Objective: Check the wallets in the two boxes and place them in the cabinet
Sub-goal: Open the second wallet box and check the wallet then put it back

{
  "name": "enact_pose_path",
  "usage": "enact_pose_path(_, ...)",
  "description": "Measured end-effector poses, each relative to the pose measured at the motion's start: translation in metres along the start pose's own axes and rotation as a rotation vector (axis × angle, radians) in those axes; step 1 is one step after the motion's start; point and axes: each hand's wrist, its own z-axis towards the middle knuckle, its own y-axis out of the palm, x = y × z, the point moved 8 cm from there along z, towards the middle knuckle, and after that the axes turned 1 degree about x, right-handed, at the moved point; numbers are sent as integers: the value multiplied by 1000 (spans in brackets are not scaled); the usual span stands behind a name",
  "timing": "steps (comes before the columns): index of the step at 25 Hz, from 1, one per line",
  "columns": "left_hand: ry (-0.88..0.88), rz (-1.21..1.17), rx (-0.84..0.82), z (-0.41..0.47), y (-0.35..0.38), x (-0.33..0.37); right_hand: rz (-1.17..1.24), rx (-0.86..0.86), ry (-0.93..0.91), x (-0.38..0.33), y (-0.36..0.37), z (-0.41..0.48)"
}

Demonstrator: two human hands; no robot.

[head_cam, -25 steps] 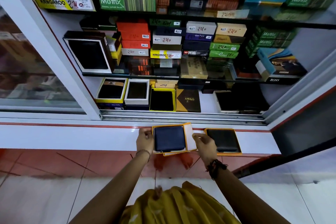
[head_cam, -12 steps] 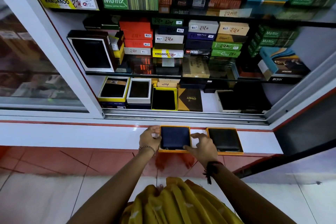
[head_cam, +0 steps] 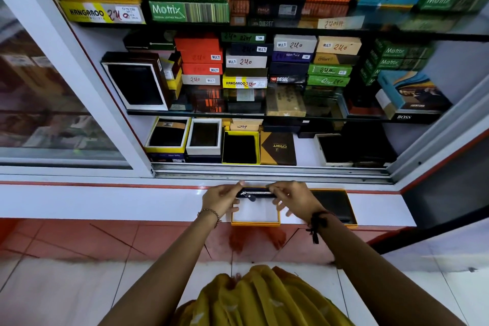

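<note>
Two orange-rimmed boxes rest on the white ledge in front of the cabinet. The left box (head_cam: 255, 216) shows its bare white inside. Just above it, a dark blue wallet (head_cam: 256, 192) is held on edge, its zip side facing me, by my left hand (head_cam: 221, 200) at its left end and my right hand (head_cam: 292, 198) at its right end. The right box (head_cam: 334, 205) holds a black wallet lying flat, partly hidden behind my right wrist.
The cabinet's sliding glass door (head_cam: 53, 103) stands pushed to the left. Its bottom shelf (head_cam: 304, 149) carries several open boxes with wallets, and the upper glass shelves are packed with stacked labelled boxes. Below the ledge (head_cam: 105, 202) are red tiles and a white floor.
The blue wallet lay flat in the left box half a second ago. Both hands have lifted it out and turned it on edge, leaving the box's white bottom showing.
</note>
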Motion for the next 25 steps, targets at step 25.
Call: enact_pose_path(25,95,-484,-135,-1,3,28,838,-114,386,-47,12,-25)
